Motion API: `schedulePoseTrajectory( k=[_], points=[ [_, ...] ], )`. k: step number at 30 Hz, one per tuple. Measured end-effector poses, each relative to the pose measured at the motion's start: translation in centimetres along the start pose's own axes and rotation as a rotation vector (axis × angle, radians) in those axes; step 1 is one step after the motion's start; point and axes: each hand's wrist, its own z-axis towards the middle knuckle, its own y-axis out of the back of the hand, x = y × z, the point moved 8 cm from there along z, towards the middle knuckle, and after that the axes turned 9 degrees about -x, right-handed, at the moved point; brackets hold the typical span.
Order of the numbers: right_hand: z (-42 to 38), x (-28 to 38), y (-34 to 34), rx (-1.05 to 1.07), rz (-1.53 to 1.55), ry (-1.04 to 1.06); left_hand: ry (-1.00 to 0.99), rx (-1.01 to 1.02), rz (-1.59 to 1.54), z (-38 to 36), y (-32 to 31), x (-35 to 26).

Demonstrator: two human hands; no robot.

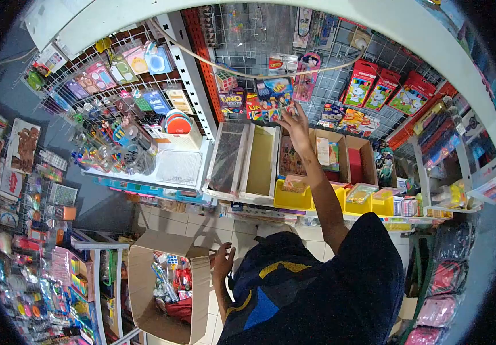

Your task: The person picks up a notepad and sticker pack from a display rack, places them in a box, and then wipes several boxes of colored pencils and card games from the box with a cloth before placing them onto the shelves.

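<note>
My right hand [294,122] is stretched up to the wire grid wall, its fingers closed on the lower edge of a colourful blue hanging pack [274,92]. Beside that pack hang a purple UNO card pack [232,102] and a red UNO pack [253,107], with a puzzle cube pack [226,81] above them. Low down, my left hand [223,260] is by the right edge of an open cardboard box [200,299], fingers slightly bent and apart, with nothing seen in them. Inside the box lie packaged toys [173,277] and a dark red cloth-like item [179,310].
Below the grid, a shelf carries open cardboard trays [260,158] and yellow bins [291,198]. Red colouring boxes [360,83] hang to the right. A white shelf [179,168] with toys stands left. Hanging goods line the far left, and pink packs [436,310] sit lower right.
</note>
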Motion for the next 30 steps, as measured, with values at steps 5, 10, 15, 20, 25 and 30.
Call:
schedulePoseTrajectory(
  k=[5,10,15,20,25,30],
  points=[
    [-3.4,0.6,6.5,-0.095,0.051,0.032,-0.041,0.005,0.048,-0.1,0.1,-1.0],
    [-5.3,6.3,12.5,-0.278,0.024,0.168,-0.046,0.039,-0.010,0.6,-0.4,-1.1],
    [-4.5,14.4,13.2,-0.360,0.019,0.371,-0.106,0.113,0.081,1.4,-1.0,-4.1],
    [-2.4,16.9,13.1,-0.372,-0.074,0.380,-0.212,0.152,0.145,2.6,-1.6,-5.6],
    [-1.2,15.6,13.1,-0.376,-0.112,0.354,-0.125,0.198,0.052,3.2,-2.5,-6.1],
    [-0.5,14.0,13.7,-0.433,-0.074,0.329,-0.167,0.187,0.112,3.3,-2.5,-7.5]
  ],
)
